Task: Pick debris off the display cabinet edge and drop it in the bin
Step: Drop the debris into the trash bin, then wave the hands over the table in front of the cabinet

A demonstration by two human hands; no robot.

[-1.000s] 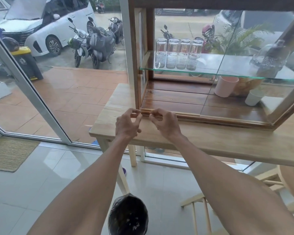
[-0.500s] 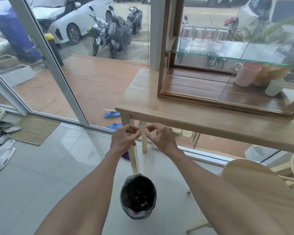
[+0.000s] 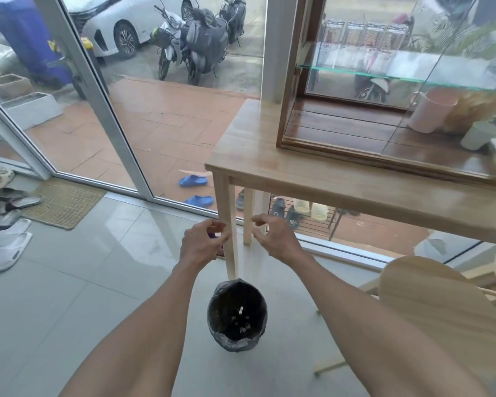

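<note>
A small bin lined with a black bag point(image 3: 216, 328) stands on the floor beside the table leg. Pale scraps of debris point(image 3: 241, 310) show inside it, and one light piece sits higher than the others. My left hand point(image 3: 202, 243) and my right hand point(image 3: 274, 239) hover side by side above the bin, below the table top. On both hands the thumb and fingers are apart, and I see nothing between them. The wooden display cabinet point(image 3: 355, 157) with glass doors rests on the table, up and to the right of my hands.
The wooden table point(image 3: 269, 170) juts out above the bin, its leg point(image 3: 229, 239) between my hands. A round wooden stool point(image 3: 438, 313) stands at the right. Slippers point(image 3: 10, 245) and a mat point(image 3: 63, 202) lie left by the glass door point(image 3: 103, 96). Shoes sit under the table.
My hands came down from the cabinet's bottom edge to above the bin. Their pinching fingers have spread, and a light scrap now shows in the bin. My view has tilted down.
</note>
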